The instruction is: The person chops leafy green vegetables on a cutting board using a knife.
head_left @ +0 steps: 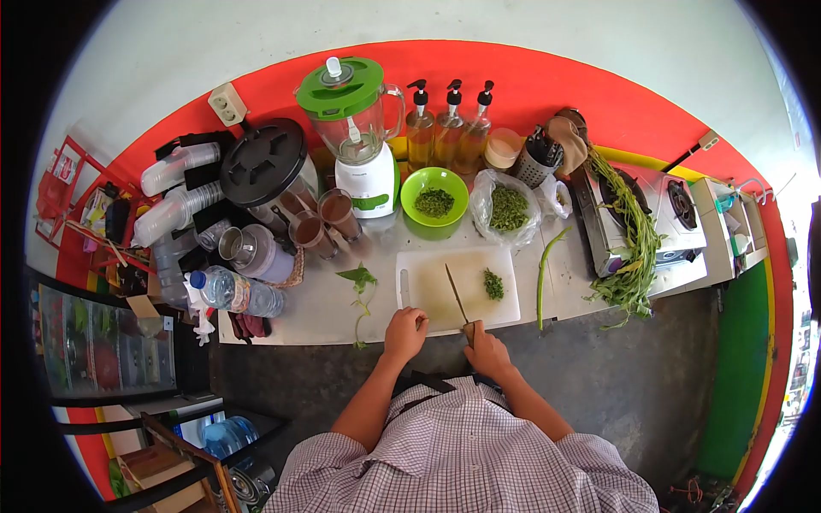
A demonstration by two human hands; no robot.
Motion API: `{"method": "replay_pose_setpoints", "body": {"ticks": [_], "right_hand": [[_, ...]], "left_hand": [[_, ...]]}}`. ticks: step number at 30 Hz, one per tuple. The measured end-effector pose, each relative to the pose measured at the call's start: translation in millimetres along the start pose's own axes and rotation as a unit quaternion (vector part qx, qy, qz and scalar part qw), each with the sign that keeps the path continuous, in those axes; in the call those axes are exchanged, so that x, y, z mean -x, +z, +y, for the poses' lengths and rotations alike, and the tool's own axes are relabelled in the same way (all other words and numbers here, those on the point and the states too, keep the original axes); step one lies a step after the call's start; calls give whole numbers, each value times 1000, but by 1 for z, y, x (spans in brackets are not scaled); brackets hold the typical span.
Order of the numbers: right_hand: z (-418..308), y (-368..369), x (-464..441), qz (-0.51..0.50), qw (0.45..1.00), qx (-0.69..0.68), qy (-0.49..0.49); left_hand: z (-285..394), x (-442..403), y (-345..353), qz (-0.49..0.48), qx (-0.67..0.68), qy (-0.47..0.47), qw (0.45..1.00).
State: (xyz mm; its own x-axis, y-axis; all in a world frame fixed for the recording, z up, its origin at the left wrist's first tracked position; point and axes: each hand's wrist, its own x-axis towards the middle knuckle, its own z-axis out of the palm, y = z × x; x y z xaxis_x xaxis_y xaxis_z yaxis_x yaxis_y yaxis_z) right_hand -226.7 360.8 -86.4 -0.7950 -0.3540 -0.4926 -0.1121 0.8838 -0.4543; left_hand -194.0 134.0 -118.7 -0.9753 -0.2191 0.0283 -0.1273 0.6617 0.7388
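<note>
My right hand point(487, 351) grips a knife point(455, 286) by its handle at the front edge of a white cutting board point(414, 265). The blade lies over the board, pointing away from me. A small heap of chopped green vegetable point(493, 285) sits to the right of the blade. At the board's front left corner rests my left hand point(406, 332), its fingers curled in, with nothing visible in them. A leafy green sprig point(363, 299) lies left of the board, and a long green stalk point(542, 274) lies to its right.
Behind the board stand a green bowl point(410, 217) and a plastic bag point(484, 190), both holding chopped greens. A blender point(366, 181), pump bottles point(448, 137) and a water bottle point(239, 291) are nearby. Long green stalks point(637, 248) drape over the gas stove point(676, 222).
</note>
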Motion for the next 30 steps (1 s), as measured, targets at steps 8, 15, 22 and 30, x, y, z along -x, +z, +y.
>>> {"method": "replay_pose_setpoints", "body": {"ticks": [8, 15, 22, 30], "right_hand": [[-35, 23, 20, 102, 993, -53, 34], [-38, 32, 41, 85, 992, -83, 48], [9, 12, 32, 160, 978, -113, 76], [55, -23, 25, 172, 977, -122, 38]], "left_hand": [[-21, -11, -12, -12, 143, -47, 989], [-11, -29, -9, -26, 235, -98, 967], [40, -53, 8, -84, 301, -20, 950], [30, -38, 33, -69, 128, -39, 989]]}}
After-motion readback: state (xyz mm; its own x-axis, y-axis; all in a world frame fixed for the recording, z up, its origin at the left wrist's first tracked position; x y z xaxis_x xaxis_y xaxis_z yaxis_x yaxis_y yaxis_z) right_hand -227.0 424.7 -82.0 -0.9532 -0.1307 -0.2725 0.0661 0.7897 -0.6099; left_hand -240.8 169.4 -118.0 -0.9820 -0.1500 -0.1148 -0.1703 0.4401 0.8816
